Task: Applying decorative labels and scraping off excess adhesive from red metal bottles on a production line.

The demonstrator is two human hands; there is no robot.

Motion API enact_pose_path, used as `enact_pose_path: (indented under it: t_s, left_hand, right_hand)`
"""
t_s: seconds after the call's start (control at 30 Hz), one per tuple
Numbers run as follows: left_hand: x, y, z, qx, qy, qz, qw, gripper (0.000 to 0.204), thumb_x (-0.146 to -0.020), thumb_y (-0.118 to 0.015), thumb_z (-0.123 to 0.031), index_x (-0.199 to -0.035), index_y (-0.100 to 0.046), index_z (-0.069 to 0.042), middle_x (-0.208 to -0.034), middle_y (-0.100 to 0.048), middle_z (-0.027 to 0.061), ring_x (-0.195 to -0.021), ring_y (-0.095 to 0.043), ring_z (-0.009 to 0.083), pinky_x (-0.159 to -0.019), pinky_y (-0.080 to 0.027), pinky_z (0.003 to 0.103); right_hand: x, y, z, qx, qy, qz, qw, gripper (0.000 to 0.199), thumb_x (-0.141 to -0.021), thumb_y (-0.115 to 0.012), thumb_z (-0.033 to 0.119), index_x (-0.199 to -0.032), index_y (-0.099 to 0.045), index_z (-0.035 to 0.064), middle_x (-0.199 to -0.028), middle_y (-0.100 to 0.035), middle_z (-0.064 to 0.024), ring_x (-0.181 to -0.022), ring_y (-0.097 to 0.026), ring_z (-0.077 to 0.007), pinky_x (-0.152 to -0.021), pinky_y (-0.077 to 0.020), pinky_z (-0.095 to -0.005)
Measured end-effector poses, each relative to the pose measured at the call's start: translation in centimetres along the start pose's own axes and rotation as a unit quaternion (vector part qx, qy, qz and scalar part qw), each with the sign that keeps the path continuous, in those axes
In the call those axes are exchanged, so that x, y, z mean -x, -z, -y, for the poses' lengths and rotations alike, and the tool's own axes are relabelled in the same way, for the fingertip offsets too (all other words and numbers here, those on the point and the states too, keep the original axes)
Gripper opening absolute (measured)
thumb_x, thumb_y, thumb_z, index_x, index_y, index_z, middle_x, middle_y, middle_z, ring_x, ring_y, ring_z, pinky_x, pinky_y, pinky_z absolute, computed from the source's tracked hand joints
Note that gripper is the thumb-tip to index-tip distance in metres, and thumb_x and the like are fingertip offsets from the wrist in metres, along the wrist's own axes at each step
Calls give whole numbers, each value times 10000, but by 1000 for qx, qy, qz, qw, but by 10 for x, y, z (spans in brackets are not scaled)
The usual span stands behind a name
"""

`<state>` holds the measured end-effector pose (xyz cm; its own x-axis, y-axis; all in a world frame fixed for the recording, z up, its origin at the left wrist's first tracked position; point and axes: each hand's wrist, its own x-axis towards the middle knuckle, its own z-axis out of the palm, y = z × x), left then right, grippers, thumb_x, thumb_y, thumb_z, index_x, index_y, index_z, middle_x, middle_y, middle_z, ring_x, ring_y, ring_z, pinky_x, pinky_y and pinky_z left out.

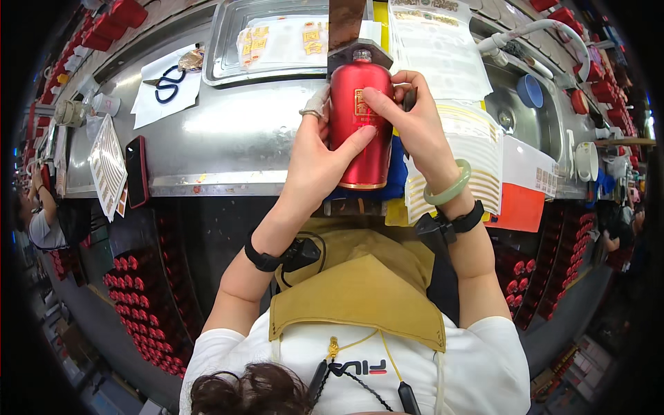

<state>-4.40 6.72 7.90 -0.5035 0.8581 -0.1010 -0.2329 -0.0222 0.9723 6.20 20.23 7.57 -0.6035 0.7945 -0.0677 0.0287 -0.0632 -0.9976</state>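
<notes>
A red bottle (pixel 360 128) with a gold label and a gold base ring lies lengthwise on a blue cloth (pixel 395 176) at the metal workbench (pixel 228 138), its neck under a dark bracket. My left hand (pixel 319 149) grips its left side, thumb pressed across the body. My right hand (pixel 408 117) holds its right side, fingers laid on the label. A green bangle sits on my right wrist and black straps on both wrists.
A steel tray (pixel 228 41) with gold label sheets lies behind the bottle. Scissors (pixel 168 83) rest on paper at left, near a dark phone (pixel 135 171). Sticker sheets (pixel 477 159) lie at right, a sink with a blue cup (pixel 530 90) beyond. Crates of red caps (pixel 142 304) stand below.
</notes>
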Motion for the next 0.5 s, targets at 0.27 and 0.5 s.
enact_pose_path:
  t_s: [0.27, 0.5]
  left_hand:
    - [0, 0, -1, 4, -5, 2, 1000, 786, -929, -771, -118, -1552, -313, 20, -1466, -517, 198, -1302, -568, 230, -1081, -491, 367]
    - [-1, 1, 1, 74, 20, -8, 997, 631, -1018, -664, -141, -1543, -351, 16, -1471, -531, 157, -1312, -553, 197, -1110, -449, 347]
  right_hand:
    - [0, 0, -5, 2, 3, -6, 1000, 568, -803, -909, 298, -1114, -517, 29, -853, -431, 47, -740, -381, -45, -614, -374, -191]
    - [1, 0, -5, 23, 13, -11, 1000, 550, -822, -896, 313, -1117, -526, 32, -857, -440, 48, -745, -393, -44, -631, -385, -195]
